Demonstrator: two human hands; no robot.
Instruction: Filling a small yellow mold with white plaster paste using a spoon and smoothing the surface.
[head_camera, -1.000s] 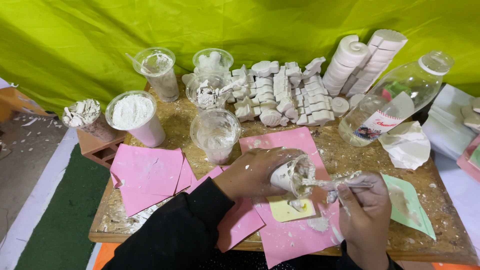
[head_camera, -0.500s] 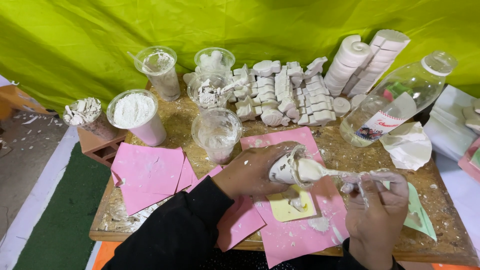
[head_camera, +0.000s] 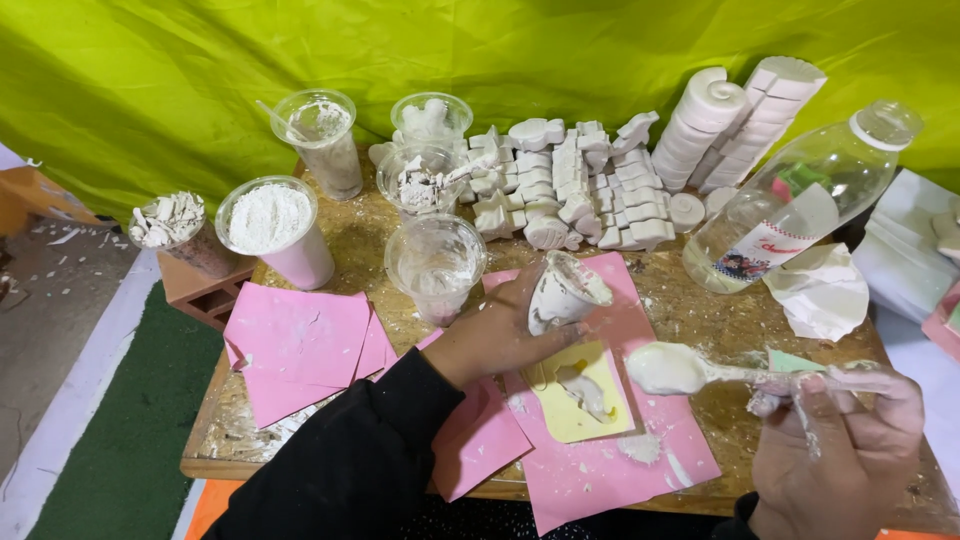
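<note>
Left hand (head_camera: 490, 335) clamped on small white cup (head_camera: 562, 290), tilted, held above yellow mould (head_camera: 580, 395) on pink sheet (head_camera: 610, 460); cup's lower part hidden by fingers, contents not readable. Right hand (head_camera: 850, 440) closed round handle of spoon (head_camera: 700, 370), bowl loaded w/ white paste, held level just right of mould, not touching it; handle mostly covered by paste-smeared fingers, wrist cut off at frame bottom. Mould cavity partly filled w/ white, shape unclear. Behind: clear cup (head_camera: 435, 265), cup of white powder (head_camera: 272, 228), stacked white casts (head_camera: 580, 195), plastic bottle (head_camera: 790, 215) lying on wooden table (head_camera: 700, 310). Table's right end cut off.
</note>
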